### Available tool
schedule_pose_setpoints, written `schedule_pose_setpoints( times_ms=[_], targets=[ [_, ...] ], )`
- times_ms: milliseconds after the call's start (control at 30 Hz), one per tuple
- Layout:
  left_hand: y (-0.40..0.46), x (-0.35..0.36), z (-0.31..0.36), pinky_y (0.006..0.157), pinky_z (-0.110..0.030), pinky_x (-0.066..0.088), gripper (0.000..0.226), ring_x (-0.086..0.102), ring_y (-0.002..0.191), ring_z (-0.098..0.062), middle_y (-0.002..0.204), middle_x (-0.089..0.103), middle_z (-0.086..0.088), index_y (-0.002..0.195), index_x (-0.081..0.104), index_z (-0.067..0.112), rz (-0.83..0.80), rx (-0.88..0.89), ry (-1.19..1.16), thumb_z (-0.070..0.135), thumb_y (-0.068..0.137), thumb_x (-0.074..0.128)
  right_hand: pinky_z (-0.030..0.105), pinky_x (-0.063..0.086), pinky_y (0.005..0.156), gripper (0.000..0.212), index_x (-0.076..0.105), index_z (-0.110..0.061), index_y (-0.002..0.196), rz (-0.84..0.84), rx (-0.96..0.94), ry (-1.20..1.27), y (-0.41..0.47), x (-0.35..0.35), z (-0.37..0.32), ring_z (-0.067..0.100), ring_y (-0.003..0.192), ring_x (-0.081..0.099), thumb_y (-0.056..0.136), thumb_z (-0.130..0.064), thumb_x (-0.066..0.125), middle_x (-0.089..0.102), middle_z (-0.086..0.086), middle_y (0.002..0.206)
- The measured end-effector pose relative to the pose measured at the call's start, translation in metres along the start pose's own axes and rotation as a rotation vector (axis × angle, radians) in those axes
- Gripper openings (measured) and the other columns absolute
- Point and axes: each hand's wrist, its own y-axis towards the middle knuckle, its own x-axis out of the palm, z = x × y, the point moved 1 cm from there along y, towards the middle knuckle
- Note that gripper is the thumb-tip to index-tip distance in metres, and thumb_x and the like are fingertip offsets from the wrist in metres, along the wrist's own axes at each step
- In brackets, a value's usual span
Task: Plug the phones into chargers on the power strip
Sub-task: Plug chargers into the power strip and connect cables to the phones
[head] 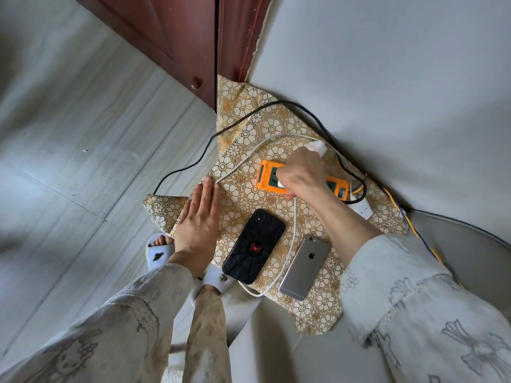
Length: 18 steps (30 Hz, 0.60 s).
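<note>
Here, a small table under a gold floral cloth (243, 106) stands in a corner where a pale wall (387, 64) meets a dark red wooden door (177, 31), over a grey tiled floor (69, 120).

The orange power strip (269, 172) lies toward the far right of the cloth, its face dark green with white-rimmed sockets; only its left end and a short stretch on the right show, the middle being covered by the right hand (301, 172). That hand is curled over the strip, fingers closed around a white charger plug (281, 184) of which only a sliver shows under the knuckles. A second white charger (318, 147) peeks out beyond the hand.

Nearer, two phones lie face down side by side: a black phone (253, 246) with a red spider and web pattern on the left, and a silver phone (305, 268) just to its right. A white cable (295, 217) runs between them from the right hand and loops off the near edge; where it ends is hidden. A black cord (193, 164) arcs over the far side.

The left hand (197, 219) rests flat on the cloth's left edge, fingers straight and together, fingertips touching another run of white cable.

A white-slippered foot (159, 248) shows below the table's left edge.
</note>
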Motion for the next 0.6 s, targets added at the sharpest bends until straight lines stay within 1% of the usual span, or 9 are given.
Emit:
schedule_pose_setpoints(
  times_ms=[67, 133, 267, 333, 400, 467, 533, 567, 600],
  targets=[
    [-0.001, -0.001, 0.0, 0.119, -0.034, 0.0, 0.093, -0.023, 0.14, -0.022, 0.145, -0.035, -0.004, 0.132, -0.033, 0.017, -0.006, 0.0, 0.006, 0.005, 0.089, 0.049, 0.041, 0.058, 0.076, 0.005, 0.055, -0.004, 0.083, -0.001, -0.001, 0.003, -0.001, -0.001, -0.001, 0.034, 0.08, 0.068, 0.085, -0.005, 0.05, 0.065, 0.017, 0.113],
    [-0.001, -0.002, 0.0, 0.119, -0.034, 0.0, 0.093, -0.024, 0.139, -0.022, 0.145, -0.035, -0.005, 0.132, -0.033, 0.017, -0.015, -0.002, 0.017, 0.006, 0.09, 0.049, 0.04, 0.058, 0.074, 0.008, 0.052, -0.003, 0.078, 0.003, 0.019, 0.009, 0.0, -0.002, -0.001, 0.033, 0.078, 0.068, 0.085, -0.005, 0.05, 0.065, 0.016, 0.11],
    [0.0, -0.004, 0.002, 0.119, -0.033, 0.001, 0.095, -0.023, 0.139, -0.022, 0.145, -0.036, -0.005, 0.132, -0.034, 0.016, -0.024, -0.005, 0.041, 0.007, 0.089, 0.051, 0.03, 0.056, 0.053, 0.022, 0.047, -0.004, 0.064, -0.028, 0.055, 0.006, -0.001, -0.005, -0.003, 0.027, 0.052, 0.066, 0.086, -0.005, 0.05, 0.058, 0.007, 0.083],
    [0.0, -0.005, 0.0, 0.118, -0.032, -0.002, 0.097, -0.026, 0.137, -0.019, 0.146, -0.035, -0.004, 0.132, -0.034, 0.017, -0.029, 0.001, 0.038, 0.008, 0.088, 0.052, 0.028, 0.056, 0.053, 0.021, 0.049, -0.004, 0.069, -0.114, 0.05, -0.013, 0.0, -0.01, 0.0, 0.025, 0.053, 0.068, 0.086, -0.013, 0.056, 0.064, 0.009, 0.079],
    [-0.001, -0.005, -0.001, 0.112, -0.029, -0.005, 0.1, -0.027, 0.135, -0.017, 0.147, -0.034, -0.003, 0.133, -0.033, 0.017, -0.025, 0.01, 0.038, 0.01, 0.087, 0.055, 0.032, 0.059, 0.059, 0.032, 0.052, -0.003, 0.075, -0.179, 0.035, 0.03, 0.003, -0.019, 0.005, 0.025, 0.06, 0.07, 0.086, -0.032, 0.062, 0.066, 0.013, 0.076],
    [0.0, -0.004, -0.002, 0.11, -0.027, -0.005, 0.101, -0.026, 0.136, -0.016, 0.147, -0.033, -0.002, 0.133, -0.032, 0.018, -0.012, 0.014, 0.041, 0.012, 0.086, 0.057, 0.034, 0.057, 0.067, 0.045, 0.056, -0.004, 0.076, -0.108, -0.026, 0.046, 0.007, -0.029, 0.014, 0.024, 0.063, 0.067, 0.086, -0.049, 0.055, 0.065, 0.01, 0.074],
    [0.0, -0.002, -0.002, 0.112, -0.028, -0.002, 0.101, -0.022, 0.139, -0.018, 0.146, -0.033, -0.002, 0.133, -0.032, 0.018, 0.0, 0.007, 0.053, 0.012, 0.086, 0.057, 0.031, 0.051, 0.061, 0.05, 0.053, -0.007, 0.067, 0.083, -0.067, 0.013, 0.009, -0.038, 0.029, 0.019, 0.054, 0.059, 0.089, -0.05, 0.046, 0.06, 0.006, 0.063],
    [0.0, -0.002, -0.002, 0.113, -0.029, -0.001, 0.101, -0.021, 0.14, -0.019, 0.146, -0.033, -0.002, 0.133, -0.032, 0.018, 0.006, 0.006, 0.055, 0.011, 0.086, 0.057, 0.033, 0.05, 0.063, 0.049, 0.057, -0.005, 0.069, 0.179, -0.065, -0.011, 0.011, -0.041, 0.039, 0.023, 0.06, 0.06, 0.091, -0.048, 0.045, 0.062, 0.009, 0.066],
    [0.0, -0.001, -0.001, 0.115, -0.03, 0.001, 0.1, -0.019, 0.141, -0.02, 0.146, -0.033, -0.002, 0.133, -0.032, 0.018, 0.013, 0.008, 0.047, 0.009, 0.086, 0.056, 0.037, 0.052, 0.072, 0.048, 0.063, -0.003, 0.08, 0.236, -0.033, -0.049, 0.013, -0.043, 0.05, 0.03, 0.076, 0.063, 0.091, -0.046, 0.044, 0.066, 0.014, 0.079]
  ],
)
